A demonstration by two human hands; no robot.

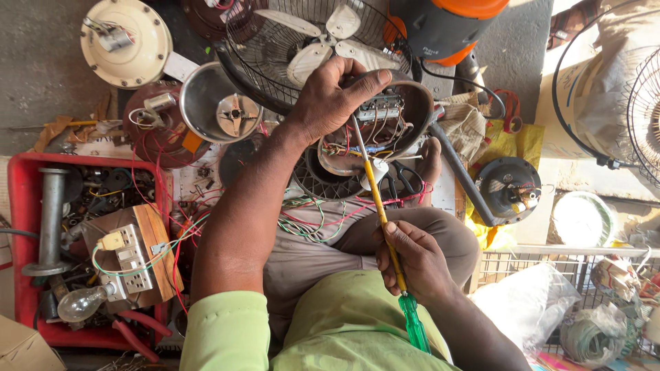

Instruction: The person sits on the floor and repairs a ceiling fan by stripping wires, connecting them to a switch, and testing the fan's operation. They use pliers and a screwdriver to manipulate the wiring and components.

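Two bare hands work over a round dark-brown fan-motor housing [402, 117] with its wiring exposed, held up in front of the seated person's lap. The left hand [330, 96] grips the housing's rim from above – fingers [364, 81] curled over the edge, thumb side toward the white terminal block inside. The right hand [416, 257] is closed around a long screwdriver with a yellow shaft and translucent green handle [385, 227]; its metal tip reaches up into the housing among the coloured wires, while the green handle sticks out below the fist, over the light-green shirt.

Just beyond the housing lies a black wire fan guard with cream blades [309, 41]. Left of the person sits a red plastic tray [17, 206] holding a wooden switchboard with white sockets [141, 257], a clear light bulb [79, 302] and a grey metal spool – with red-handled pliers [134, 336] at its near edge. Black-handled scissors [405, 182] lie just below the housing, near loose red and green wires [309, 220].
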